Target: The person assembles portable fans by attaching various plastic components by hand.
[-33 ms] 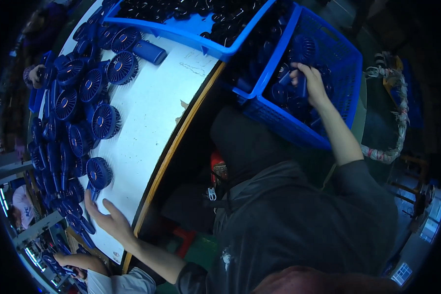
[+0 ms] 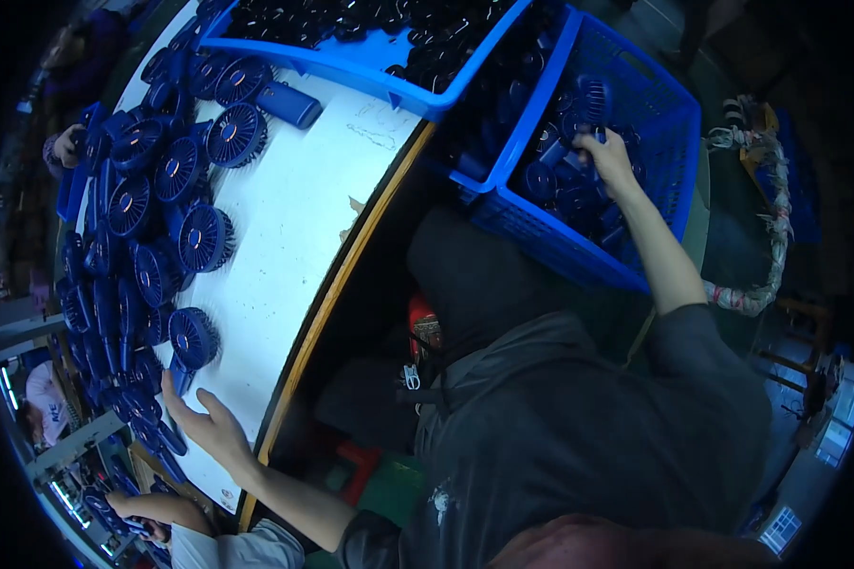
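My left hand (image 2: 209, 425) is over the white table with its fingers apart, holding nothing. Its fingertips are beside the handle of a dark blue handheld fan (image 2: 193, 339) with a round ribbed head. Many similar fans (image 2: 131, 206) lie heaped along the table's far left side. On the right, my right hand (image 2: 609, 163) reaches into a blue plastic crate (image 2: 672, 204), fingers curled at a blurred handheld fan (image 2: 592, 98). The fingers partly hide that fan's handle. More dark blue fans (image 2: 543, 178) lie under and around this hand.
A blue tray (image 2: 351, 68) of small black parts sits on the table (image 2: 280, 223) at the top. The table has a wooden edge (image 2: 337, 270) facing me. Co-workers' hands (image 2: 69, 145) show at the far left, and another person's sleeve (image 2: 228, 548) at the lower left. A wrapped tube (image 2: 780, 223) stands right of the crate.
My right hand has shifted slightly right inside the crate, and the fan handle below its fingers no longer shows. The left hand has barely moved.
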`<state>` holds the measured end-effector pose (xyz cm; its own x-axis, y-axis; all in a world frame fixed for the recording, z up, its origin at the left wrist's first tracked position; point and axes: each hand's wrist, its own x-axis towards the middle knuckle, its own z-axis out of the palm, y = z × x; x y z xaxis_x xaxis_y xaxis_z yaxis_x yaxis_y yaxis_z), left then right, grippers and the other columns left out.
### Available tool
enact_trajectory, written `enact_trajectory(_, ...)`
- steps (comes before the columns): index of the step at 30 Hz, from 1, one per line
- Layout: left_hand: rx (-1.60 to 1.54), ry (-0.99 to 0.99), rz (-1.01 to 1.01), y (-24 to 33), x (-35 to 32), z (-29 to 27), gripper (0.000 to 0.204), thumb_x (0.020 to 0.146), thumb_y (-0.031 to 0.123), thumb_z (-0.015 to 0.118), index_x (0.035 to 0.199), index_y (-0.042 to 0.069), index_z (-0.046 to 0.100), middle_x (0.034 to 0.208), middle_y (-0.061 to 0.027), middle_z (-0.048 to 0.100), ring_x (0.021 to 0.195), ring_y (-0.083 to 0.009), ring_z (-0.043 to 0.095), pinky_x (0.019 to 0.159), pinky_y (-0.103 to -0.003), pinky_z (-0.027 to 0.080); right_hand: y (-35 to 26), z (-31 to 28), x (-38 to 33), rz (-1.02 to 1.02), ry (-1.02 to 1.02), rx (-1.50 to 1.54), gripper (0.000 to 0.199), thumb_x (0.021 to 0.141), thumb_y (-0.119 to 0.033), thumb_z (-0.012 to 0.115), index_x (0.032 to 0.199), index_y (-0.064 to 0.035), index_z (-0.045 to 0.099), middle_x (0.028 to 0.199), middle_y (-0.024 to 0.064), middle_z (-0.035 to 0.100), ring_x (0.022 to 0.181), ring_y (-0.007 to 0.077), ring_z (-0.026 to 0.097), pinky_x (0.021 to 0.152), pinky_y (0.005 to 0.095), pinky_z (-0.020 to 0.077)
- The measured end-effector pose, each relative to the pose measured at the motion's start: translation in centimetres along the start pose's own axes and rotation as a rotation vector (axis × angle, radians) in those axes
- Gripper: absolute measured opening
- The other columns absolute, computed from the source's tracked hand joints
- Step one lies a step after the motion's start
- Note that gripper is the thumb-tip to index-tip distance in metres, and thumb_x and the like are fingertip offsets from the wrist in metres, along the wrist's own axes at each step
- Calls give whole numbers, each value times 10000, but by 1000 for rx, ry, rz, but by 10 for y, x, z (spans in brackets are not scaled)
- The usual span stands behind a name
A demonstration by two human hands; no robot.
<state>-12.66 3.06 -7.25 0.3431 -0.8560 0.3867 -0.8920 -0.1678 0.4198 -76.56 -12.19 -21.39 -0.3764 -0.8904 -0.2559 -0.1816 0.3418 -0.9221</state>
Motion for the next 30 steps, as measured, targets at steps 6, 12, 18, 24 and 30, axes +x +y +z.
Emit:
enact_trajectory(6,300,-221,90,-53,18,10,595,871,76,590,1435,-17,422,1441,-212,450,1342,-384,428,1128,-444,328,132,-84,98,34,433,-476,519,736,-204,705,1175,61,623,853,123,690,749,213,651,707,328,507)
enact_trajectory(12,211,-306,-52,-40,43,4,424,839,187,699,1179,-30,568,1124,-182,571,1003,-295,556,926,-381,442,120,-50,80,-145,188,-431,429,836,-212,704,1190,28,661,1172,206,686,1068,291,670,941,374,512)
enact_trajectory(18,-377,-238,-242,-8,17,16,425,820,96,732,1156,-34,507,973,-107,612,802,-173,602,751,-305,515,-26,100,-106,-260,-592,-38,246,921,-149,675,1137,-33,663,994,85,699,902,138,674,810,283,551)
enact_trajectory(24,-1399,26,-292,112,-74,70,622,914,375,713,1323,-21,465,1126,-203,638,986,-283,668,843,-383,579,-82,192,-215,-343,-1179,186,590,884,-194,743,1371,19,487,1263,210,586,1028,220,652,835,329,567)
enact_trajectory(30,-1751,-229,-729,135,-72,94,618,1010,515,479,1260,-49,501,999,-182,681,938,-344,700,841,-440,569,-92,211,-247,-784,-995,-53,381,874,-227,723,1087,17,521,981,218,628,838,405,666,700,426,553)
